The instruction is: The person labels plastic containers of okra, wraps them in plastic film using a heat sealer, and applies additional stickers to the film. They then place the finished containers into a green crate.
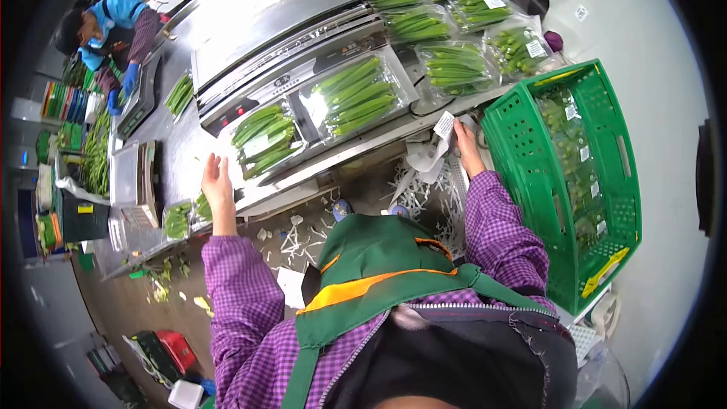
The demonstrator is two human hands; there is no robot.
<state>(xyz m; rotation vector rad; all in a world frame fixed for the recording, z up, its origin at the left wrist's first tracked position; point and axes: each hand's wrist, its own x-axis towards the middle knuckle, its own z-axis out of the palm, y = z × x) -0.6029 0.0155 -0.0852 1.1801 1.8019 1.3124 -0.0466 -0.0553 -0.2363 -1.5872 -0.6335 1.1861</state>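
Note:
My left hand (218,188) is raised at the near edge of the steel counter, its fingers stretched out and nothing in them. Just to its right lies a clear-wrapped pack of long green pods (263,138), which look like okra. A second wrapped pack (354,97) lies beside it on the wrapping machine (284,79). At the counter's front edge, my right hand (469,150) has its fingertips on a white printed label (444,124). White backing paper (426,160) hangs beside that hand.
Several wrapped, labelled packs (456,68) lie at the back right. A green crate (530,174) holding more packs stands at my right. Paper strips (299,238) litter the floor. Across the counter, a person in blue gloves (130,79) works at a scale (141,98).

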